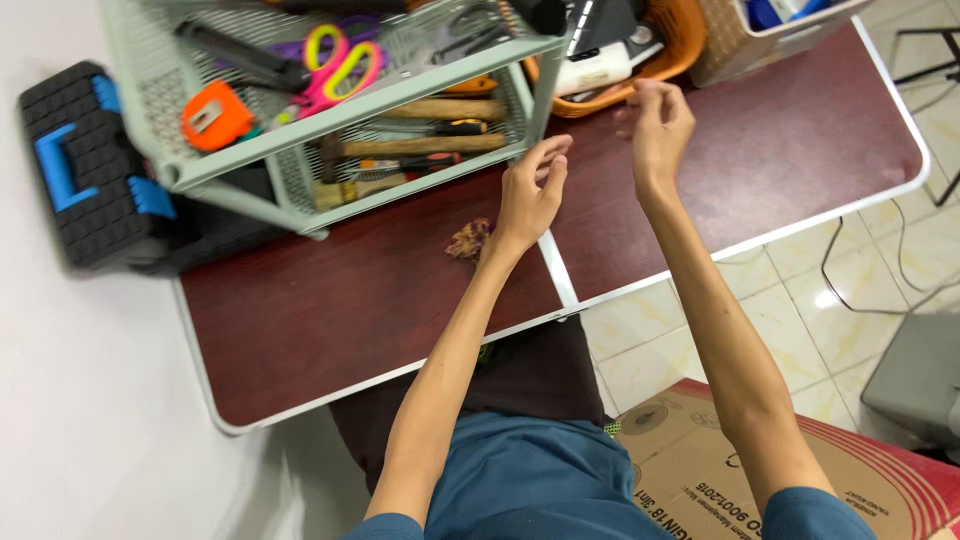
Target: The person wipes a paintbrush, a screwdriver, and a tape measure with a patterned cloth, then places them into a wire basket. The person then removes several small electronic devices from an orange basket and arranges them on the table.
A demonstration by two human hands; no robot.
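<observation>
both hands hover empty over the table [330,310] by the green rack [330,120]: left hand [530,195] fingers loosely curled near the lower shelf's hammers [410,147], right hand [658,125] half closed by the orange basket [670,45]. seemingly between picks; reaching in would call for opening wider.

pale green mesh rack [352,112], tool-filled, on dark table

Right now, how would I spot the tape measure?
Find the pale green two-shelf rack on the dark red table. On its top shelf, at the left end, lies the tape measure. It is the only chunky orange block, beside pink-and-yellow scissors.
</observation>
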